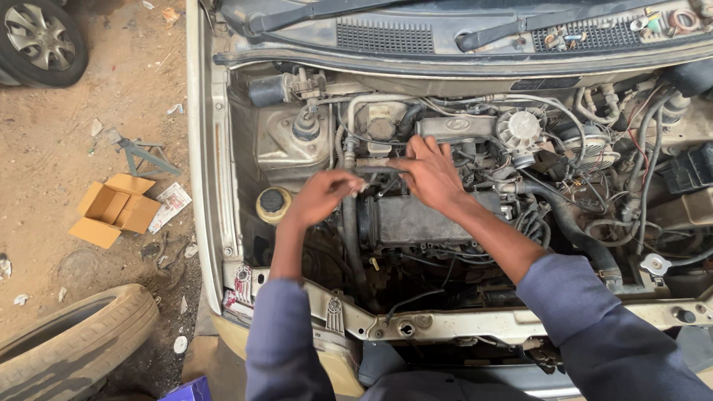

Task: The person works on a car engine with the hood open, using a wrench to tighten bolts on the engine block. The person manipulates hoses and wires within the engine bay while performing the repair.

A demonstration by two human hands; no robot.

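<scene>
View: looking down into an open engine bay (460, 186), filling centre and right of frame; dirt ground at left.
Left hand (321, 196): centre-left of frame, fingers curled, tips at a small part at the engine top. Part too small to make out; can't tell if it's gripped or only touched.
Right hand (429, 177): centre of frame, just right of the left hand, palm down, fingers spread and pointing left, lying on the engine top. Grip unclear, nothing seen clasped.
Hands: fingertips nearly meet, above the grey engine cover (416, 220).
Sleeves: both blue-grey, entering from bottom of frame.
Hose (350, 238): dark, runs down frame just below the left hand.
Cap (272, 201): round, black on a yellowish tank, left of the left hand.
Radiator cap (656, 264): silver, lower right.
Wipers (520, 24): along top edge.
Box (113, 209): open cardboard, on the ground, left-centre.
Jack stand (141, 154): just above the box.
Tyre (70, 345): worn, lying lower left.
Wheel (38, 37): w/ alloy rim, upper left corner.
</scene>
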